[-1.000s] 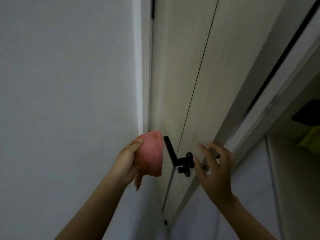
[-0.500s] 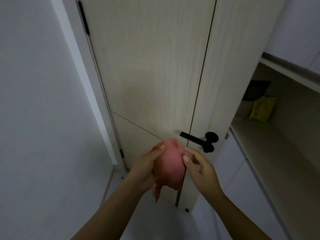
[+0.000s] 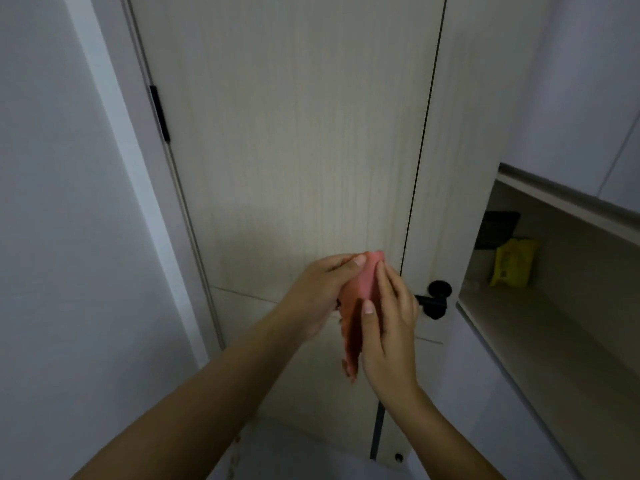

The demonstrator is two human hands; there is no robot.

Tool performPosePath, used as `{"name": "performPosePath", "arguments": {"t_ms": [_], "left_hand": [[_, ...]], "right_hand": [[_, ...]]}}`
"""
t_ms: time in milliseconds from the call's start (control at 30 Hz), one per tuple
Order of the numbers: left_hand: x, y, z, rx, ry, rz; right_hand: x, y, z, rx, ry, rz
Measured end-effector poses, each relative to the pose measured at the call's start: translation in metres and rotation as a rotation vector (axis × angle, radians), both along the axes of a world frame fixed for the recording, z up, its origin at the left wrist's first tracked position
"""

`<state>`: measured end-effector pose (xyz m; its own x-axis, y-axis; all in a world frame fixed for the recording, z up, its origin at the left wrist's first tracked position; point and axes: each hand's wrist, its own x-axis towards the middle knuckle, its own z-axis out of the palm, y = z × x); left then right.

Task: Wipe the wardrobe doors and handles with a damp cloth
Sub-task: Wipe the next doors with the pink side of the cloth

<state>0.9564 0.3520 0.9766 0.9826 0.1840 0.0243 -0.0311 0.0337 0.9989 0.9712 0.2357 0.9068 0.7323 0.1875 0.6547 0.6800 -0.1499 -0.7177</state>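
A pink cloth (image 3: 360,299) hangs between a person's two hands in front of a pale wardrobe door (image 3: 294,150). The left hand (image 3: 320,292) curls its fingers round the cloth's upper part, while the right hand (image 3: 389,318) pinches it between thumb and fingers. Just right of the hands sits a black handle (image 3: 434,301), beside an open shelf (image 3: 540,327) holding a yellow packet (image 3: 512,263).

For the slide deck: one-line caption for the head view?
Both hands, left hand and right hand, hold a pink cloth before a pale wood-grain door.
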Motion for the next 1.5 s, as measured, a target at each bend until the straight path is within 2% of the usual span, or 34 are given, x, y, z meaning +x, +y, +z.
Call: {"name": "performPosePath", "arguments": {"t_ms": [167,500,700,967,1100,1200,1367,1500], "left_hand": [[0.064,0.032,0.066,0.197,-0.114,-0.036],[0.208,0.099,0.239,0.541,-0.443,0.033],[0.271,0.147,0.320,0.562,-0.635,0.132],[0.305,0.214,0.411,0.638,-0.914,0.314],[0.325,0.260,0.447,0.651,-1.012,0.453],[0.342,0.301,0.471,0.690,-1.039,0.599],[0.346,0.364,0.489,0.929,-1.134,0.817],[0.344,0.410,0.494,1.070,-1.107,1.157]], "right_hand": [[0.073,0.050,0.051,0.110,-0.116,-0.031],[0.256,0.154,0.202,0.223,-0.447,-0.186],[0.324,0.209,0.299,0.236,-0.597,-0.299],[0.379,0.288,0.410,0.258,-0.766,-0.454],[0.400,0.323,0.455,0.153,-0.866,-0.507],[0.414,0.347,0.485,-0.017,-0.967,-0.544],[0.428,0.365,0.516,-0.265,-1.077,-0.648],[0.436,0.366,0.538,-0.382,-1.118,-0.689]]}}
